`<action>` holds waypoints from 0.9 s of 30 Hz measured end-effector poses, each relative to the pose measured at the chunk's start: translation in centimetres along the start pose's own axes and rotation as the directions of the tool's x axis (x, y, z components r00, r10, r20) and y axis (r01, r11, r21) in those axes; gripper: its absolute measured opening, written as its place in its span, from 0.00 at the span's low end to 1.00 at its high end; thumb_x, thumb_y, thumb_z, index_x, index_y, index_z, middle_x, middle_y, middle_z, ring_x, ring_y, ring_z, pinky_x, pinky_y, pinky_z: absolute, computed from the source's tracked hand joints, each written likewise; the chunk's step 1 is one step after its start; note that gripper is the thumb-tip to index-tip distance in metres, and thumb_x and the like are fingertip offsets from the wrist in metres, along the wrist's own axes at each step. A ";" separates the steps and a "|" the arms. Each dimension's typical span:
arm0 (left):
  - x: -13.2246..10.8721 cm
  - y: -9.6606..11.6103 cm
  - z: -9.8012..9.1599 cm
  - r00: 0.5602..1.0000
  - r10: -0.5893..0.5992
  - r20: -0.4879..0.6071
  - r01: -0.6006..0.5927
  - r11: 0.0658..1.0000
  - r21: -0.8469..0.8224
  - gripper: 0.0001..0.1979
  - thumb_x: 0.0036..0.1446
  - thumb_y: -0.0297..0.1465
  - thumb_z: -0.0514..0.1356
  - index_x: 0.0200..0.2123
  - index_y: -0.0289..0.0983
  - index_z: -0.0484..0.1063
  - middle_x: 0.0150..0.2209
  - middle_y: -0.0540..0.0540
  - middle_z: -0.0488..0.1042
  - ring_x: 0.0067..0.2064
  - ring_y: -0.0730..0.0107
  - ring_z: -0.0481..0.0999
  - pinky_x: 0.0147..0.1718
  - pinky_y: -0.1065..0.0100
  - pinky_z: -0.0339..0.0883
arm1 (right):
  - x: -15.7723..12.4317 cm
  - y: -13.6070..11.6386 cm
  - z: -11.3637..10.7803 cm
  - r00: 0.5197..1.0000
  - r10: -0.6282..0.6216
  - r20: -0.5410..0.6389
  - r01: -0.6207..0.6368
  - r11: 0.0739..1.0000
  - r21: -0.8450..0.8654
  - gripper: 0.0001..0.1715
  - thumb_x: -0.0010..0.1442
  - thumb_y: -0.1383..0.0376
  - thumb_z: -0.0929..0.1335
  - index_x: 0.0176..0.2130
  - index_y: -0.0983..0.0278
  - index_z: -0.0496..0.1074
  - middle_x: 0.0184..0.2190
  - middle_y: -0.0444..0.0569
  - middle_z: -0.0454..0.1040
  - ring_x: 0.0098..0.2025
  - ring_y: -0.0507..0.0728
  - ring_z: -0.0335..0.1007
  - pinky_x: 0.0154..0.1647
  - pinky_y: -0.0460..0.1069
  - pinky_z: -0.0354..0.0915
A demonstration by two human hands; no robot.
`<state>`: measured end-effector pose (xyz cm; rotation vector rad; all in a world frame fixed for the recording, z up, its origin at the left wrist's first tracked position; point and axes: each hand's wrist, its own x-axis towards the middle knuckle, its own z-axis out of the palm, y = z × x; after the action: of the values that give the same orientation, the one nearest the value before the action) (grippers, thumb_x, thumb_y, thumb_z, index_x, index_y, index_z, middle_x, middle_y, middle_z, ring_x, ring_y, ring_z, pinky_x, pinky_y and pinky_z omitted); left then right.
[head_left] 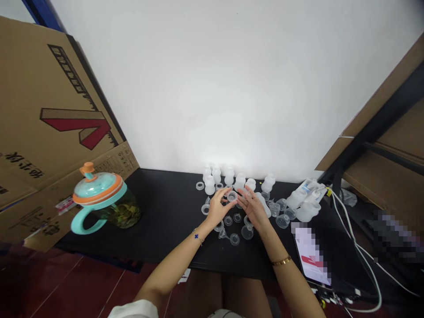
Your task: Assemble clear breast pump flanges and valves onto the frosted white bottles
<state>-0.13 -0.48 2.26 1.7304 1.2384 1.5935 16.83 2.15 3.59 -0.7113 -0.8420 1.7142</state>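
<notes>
My left hand (217, 208) pinches a translucent screw ring (232, 196) between thumb and fingers, its round opening facing me. Close to the ring's right side is my right hand (254, 210), with its fingers apart; whether the fingertips touch the ring I cannot tell. Behind both hands stand several small frosted white bottles (210, 184) with wavy sides. Below them lie loose clear parts, among them a round part (235, 239), a clear dome cap (247, 232) and another ring (205, 209). A clear cup (282, 221) lies to the right of my right hand.
A large jug (99, 198) with a turquoise lid and handle stands on the black table (159, 212) at left, before a cardboard box (43, 97). At right are a phone (311, 256), more white bottles (308, 212) and white cables (351, 234). A white wall (232, 88) rises behind.
</notes>
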 end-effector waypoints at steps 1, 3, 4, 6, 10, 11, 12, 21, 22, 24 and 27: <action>0.0 0.1 0.0 1.000 0.006 0.004 -0.006 1.000 -0.005 0.23 0.56 0.37 0.67 0.55 0.43 0.72 0.53 0.42 0.72 0.52 0.58 0.76 0.40 0.62 0.79 | 0.0 0.0 -0.1 1.000 0.002 -0.014 -0.002 1.000 0.018 0.27 0.56 0.62 0.76 0.54 0.55 0.70 0.53 0.50 0.77 0.54 0.60 0.75 0.61 0.60 0.66; 0.1 0.4 -0.1 1.000 0.013 0.007 -0.013 1.000 -0.010 0.22 0.57 0.38 0.67 0.54 0.43 0.72 0.53 0.42 0.72 0.51 0.59 0.76 0.40 0.63 0.79 | 0.1 0.2 -0.2 0.999 0.007 -0.043 -0.005 0.999 0.053 0.25 0.55 0.65 0.75 0.52 0.57 0.71 0.53 0.50 0.77 0.54 0.61 0.75 0.63 0.60 0.64; 0.1 0.5 -0.1 1.000 0.014 0.005 -0.014 1.000 -0.011 0.21 0.56 0.38 0.67 0.53 0.43 0.73 0.52 0.42 0.72 0.51 0.59 0.76 0.40 0.63 0.79 | 0.1 0.2 -0.3 0.999 0.009 -0.048 -0.006 0.997 0.071 0.24 0.54 0.67 0.75 0.51 0.58 0.72 0.53 0.50 0.77 0.56 0.61 0.74 0.65 0.60 0.63; 0.1 0.6 -0.1 1.000 0.013 -0.001 -0.013 1.000 -0.012 0.21 0.56 0.38 0.67 0.53 0.43 0.73 0.52 0.42 0.72 0.50 0.59 0.76 0.39 0.63 0.79 | 0.2 0.2 -0.4 0.999 0.027 -0.030 -0.023 0.994 0.105 0.24 0.53 0.70 0.74 0.50 0.59 0.72 0.54 0.51 0.76 0.59 0.62 0.70 0.66 0.60 0.61; 0.1 0.6 -0.2 1.000 0.012 -0.011 -0.012 1.000 -0.017 0.20 0.57 0.38 0.66 0.52 0.42 0.73 0.52 0.41 0.72 0.50 0.59 0.76 0.38 0.64 0.79 | 0.3 0.0 -0.7 0.990 0.131 0.043 -0.137 0.968 0.211 0.23 0.54 0.70 0.70 0.50 0.61 0.72 0.56 0.54 0.74 0.64 0.63 0.65 0.66 0.61 0.61; 0.1 0.6 -0.2 1.000 0.010 -0.017 -0.010 1.000 -0.017 0.20 0.57 0.38 0.66 0.52 0.42 0.73 0.52 0.41 0.72 0.50 0.59 0.76 0.38 0.64 0.79 | 0.4 0.0 -0.7 0.987 0.151 0.049 -0.158 0.958 0.237 0.22 0.54 0.69 0.69 0.50 0.62 0.73 0.56 0.55 0.74 0.64 0.63 0.64 0.65 0.61 0.62; 0.1 0.6 -0.2 1.000 0.006 -0.023 -0.006 1.000 -0.015 0.20 0.57 0.38 0.66 0.52 0.42 0.73 0.52 0.41 0.72 0.50 0.60 0.75 0.37 0.64 0.79 | 0.4 0.0 -0.7 0.986 0.161 0.049 -0.168 0.952 0.257 0.21 0.55 0.68 0.68 0.49 0.62 0.73 0.56 0.55 0.74 0.64 0.63 0.64 0.65 0.62 0.62; 0.0 0.5 -0.3 0.999 -0.024 -0.030 0.023 1.000 -0.011 0.21 0.59 0.40 0.64 0.54 0.41 0.72 0.52 0.41 0.72 0.50 0.60 0.74 0.35 0.67 0.78 | 1.0 0.9 -1.1 0.985 0.173 0.017 -0.173 0.961 0.214 0.12 0.64 0.64 0.67 0.47 0.64 0.73 0.54 0.55 0.76 0.63 0.60 0.66 0.65 0.58 0.63; 0.0 0.5 -0.3 0.999 -0.029 -0.031 0.029 1.000 -0.011 0.21 0.59 0.40 0.64 0.54 0.41 0.72 0.52 0.41 0.72 0.50 0.60 0.74 0.36 0.67 0.78 | 1.0 1.0 -1.1 0.984 0.174 0.020 -0.175 0.963 0.203 0.13 0.65 0.63 0.67 0.48 0.64 0.73 0.54 0.55 0.76 0.63 0.60 0.66 0.65 0.58 0.64; 0.0 0.6 -0.3 0.998 -0.045 -0.036 0.044 0.999 -0.007 0.20 0.60 0.40 0.63 0.54 0.41 0.72 0.52 0.41 0.73 0.50 0.61 0.74 0.36 0.67 0.78 | 1.1 1.1 -1.2 0.984 0.178 0.028 -0.180 0.967 0.179 0.15 0.65 0.58 0.67 0.48 0.64 0.73 0.54 0.56 0.76 0.63 0.61 0.66 0.64 0.59 0.65; -0.1 0.7 -0.3 0.997 -0.070 -0.038 0.070 0.998 -0.008 0.20 0.61 0.40 0.62 0.53 0.40 0.72 0.52 0.41 0.74 0.49 0.60 0.74 0.36 0.67 0.77 | 1.1 1.2 -1.3 0.980 0.196 0.022 -0.197 0.970 0.143 0.20 0.66 0.53 0.66 0.48 0.64 0.74 0.54 0.58 0.76 0.63 0.63 0.66 0.62 0.59 0.67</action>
<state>-0.23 -0.97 2.91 1.6412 1.2967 1.5951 16.94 3.23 1.79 -0.7088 -0.6611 1.9348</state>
